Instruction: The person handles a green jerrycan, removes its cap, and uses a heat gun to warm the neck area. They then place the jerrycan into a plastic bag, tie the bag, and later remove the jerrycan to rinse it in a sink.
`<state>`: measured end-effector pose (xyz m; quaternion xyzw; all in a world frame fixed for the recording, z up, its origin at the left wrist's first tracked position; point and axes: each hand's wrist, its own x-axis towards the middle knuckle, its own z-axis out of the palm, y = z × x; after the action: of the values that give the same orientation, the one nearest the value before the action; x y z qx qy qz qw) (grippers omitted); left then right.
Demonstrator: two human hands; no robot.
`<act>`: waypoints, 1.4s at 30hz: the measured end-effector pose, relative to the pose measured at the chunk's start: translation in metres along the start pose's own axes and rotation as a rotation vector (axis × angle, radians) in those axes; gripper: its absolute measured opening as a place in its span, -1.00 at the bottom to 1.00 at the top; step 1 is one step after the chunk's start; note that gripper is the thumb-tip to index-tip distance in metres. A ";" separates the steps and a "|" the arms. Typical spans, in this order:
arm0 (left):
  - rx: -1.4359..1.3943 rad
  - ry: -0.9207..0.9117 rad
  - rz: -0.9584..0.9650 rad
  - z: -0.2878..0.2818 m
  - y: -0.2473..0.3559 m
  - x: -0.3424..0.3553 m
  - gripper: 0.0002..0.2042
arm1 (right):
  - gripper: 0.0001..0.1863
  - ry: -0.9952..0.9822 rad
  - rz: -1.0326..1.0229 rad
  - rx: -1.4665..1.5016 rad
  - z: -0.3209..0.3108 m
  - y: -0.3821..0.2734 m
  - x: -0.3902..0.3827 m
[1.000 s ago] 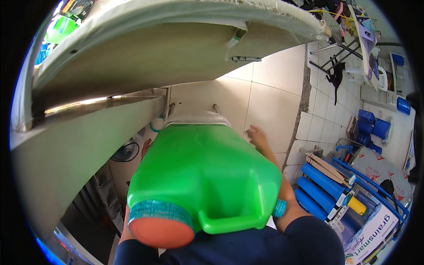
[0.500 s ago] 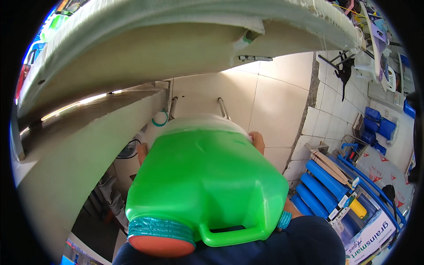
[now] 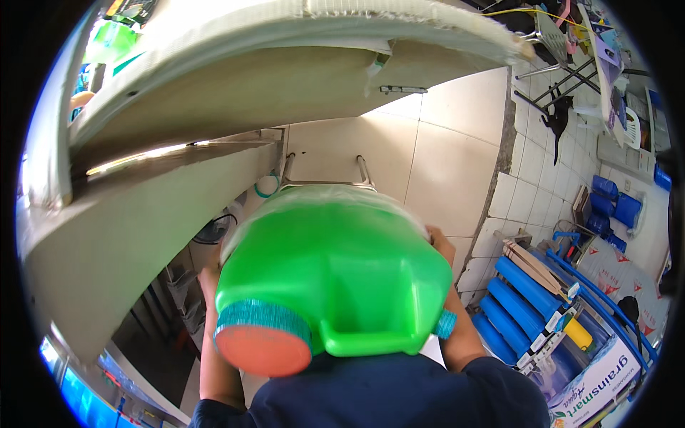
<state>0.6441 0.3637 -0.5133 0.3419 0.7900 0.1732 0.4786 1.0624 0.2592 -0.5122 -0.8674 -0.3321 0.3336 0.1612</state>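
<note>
A large green plastic jug (image 3: 328,246) lies tilted in front of my body, its handle and wide orange-red cap (image 3: 262,349) toward me. A ridged teal band rings the cap, and a smaller teal cap (image 3: 445,324) sticks out at the right. A clear plastic bag (image 3: 335,196) covers the jug's far end and runs down both sides. My left hand (image 3: 211,265) is at the jug's left side by the bag's edge, mostly hidden. On the right side, my right hand (image 3: 439,244) has its fingers closed on the bag's edge against the jug.
A cloth-covered tabletop (image 3: 235,93) stretches across the far side, with a pale panel (image 3: 143,214) at the left. Metal legs (image 3: 364,171) stand beyond the jug on the tiled floor. Blue containers (image 3: 517,307) and a printed box (image 3: 599,385) stack at the right. A black cat (image 3: 558,121) is farther off.
The jug has shifted away from my lap and up. My hands have come back along its sides toward me, with the bag's edge moving along the jug. More of my forearms shows.
</note>
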 end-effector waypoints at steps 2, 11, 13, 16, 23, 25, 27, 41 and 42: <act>0.166 0.010 0.141 -0.019 0.027 -0.023 -0.59 | -0.75 0.150 -0.016 0.025 -0.010 -0.011 0.003; 0.187 -0.014 0.404 -0.155 0.154 -0.153 -0.63 | -0.62 -0.079 -0.343 -0.111 -0.189 -0.092 -0.083; 0.184 0.031 0.404 -0.177 0.171 -0.181 -0.71 | -0.63 -0.069 -0.313 -0.065 -0.212 -0.104 -0.102; 0.101 0.092 0.451 -0.207 0.184 -0.210 -0.79 | -0.66 0.017 -0.422 -0.119 -0.242 -0.113 -0.135; 0.062 0.342 1.699 -0.174 0.127 -0.266 -0.78 | -0.73 0.211 -0.733 0.093 -0.272 -0.158 -0.241; 0.169 -0.053 1.725 -0.122 0.106 -0.275 -0.66 | -0.77 0.087 -1.055 0.110 -0.237 -0.182 -0.237; 0.363 -0.021 1.732 -0.079 0.095 -0.275 -0.48 | -0.80 -0.123 -1.078 -0.053 -0.187 -0.206 -0.214; 0.863 -0.325 1.224 0.073 0.058 -0.227 0.03 | -0.70 0.138 -1.237 -0.654 -0.100 -0.211 -0.040; 0.912 -0.295 1.190 0.084 0.064 -0.227 0.10 | -0.66 -0.045 -1.219 -0.540 -0.097 -0.206 -0.030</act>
<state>0.8112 0.2440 -0.3707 0.8933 0.3938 0.0112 0.2166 1.0156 0.3823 -0.3243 -0.5273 -0.8381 0.1059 0.0911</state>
